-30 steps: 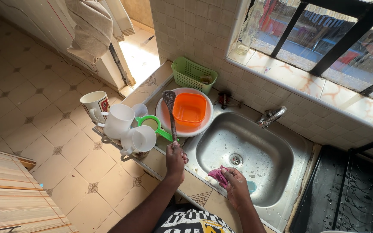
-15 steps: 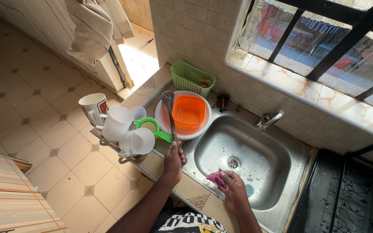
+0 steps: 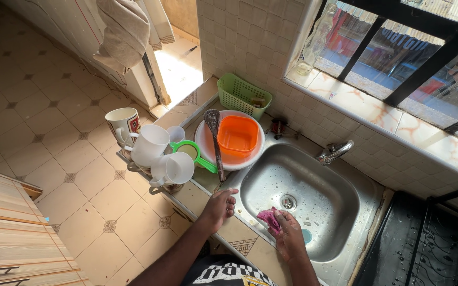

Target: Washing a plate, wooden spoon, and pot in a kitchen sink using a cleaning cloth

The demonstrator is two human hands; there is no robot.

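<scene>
The ladle is now seen lying free, its bowl resting on the white plate beside the orange container and its handle stretched toward the front edge of the counter; a second ago, and half a second ago too, that handle was gripped by the left hand. The left hand is now set down on the counter edge just beside the steel sink, its fingers released and loosely curled, with nothing held (the ladle's handle tip lies just beyond the fingertips, apart from them). From this it may be judged that the ladle has been put down among the washed things, and that the work of cleaning has passed to the sink itself. The right hand is kept where it was in the earlier pictures, inside the basin near the drain, its fingers clenched around a crumpled pink cloth, which is pressed against the wet steel. To the left of the plate, white cups and a patterned mug are stacked with a green-handled strainer. A green basket is stood against the tiled wall, and the tap is mounted at the far rim of the sink.
</scene>
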